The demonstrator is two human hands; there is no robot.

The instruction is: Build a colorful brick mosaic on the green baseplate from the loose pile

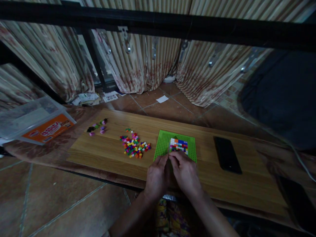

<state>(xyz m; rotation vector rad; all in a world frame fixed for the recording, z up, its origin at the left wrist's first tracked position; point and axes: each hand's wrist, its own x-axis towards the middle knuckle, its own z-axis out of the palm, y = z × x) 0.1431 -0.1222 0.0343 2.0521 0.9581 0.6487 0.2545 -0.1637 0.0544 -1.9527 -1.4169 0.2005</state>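
A green studded baseplate point(162, 141) lies on the wooden board, with a block of small multicoloured toy bricks point(179, 144) fixed on it in rows. Both hands meet at the plate's near edge, just in front of these bricks. My left hand point(157, 176) is closed, its fingertips pinched together. Beside it, my right hand point(185, 171) is closed too, thumb and forefinger touching the left fingertips. A thin, pale, stick-like sliver point(169, 146) rises from between the fingertips along the bricks' left side; what else they pinch is hidden.
Loose coloured bricks point(133, 144) lie heaped left of the plate. Several small pink, green and dark pieces point(97, 126) sit farther left. A black phone point(227, 154) lies to the right. A clear plastic box point(46, 121) with an orange label stands at the far left.
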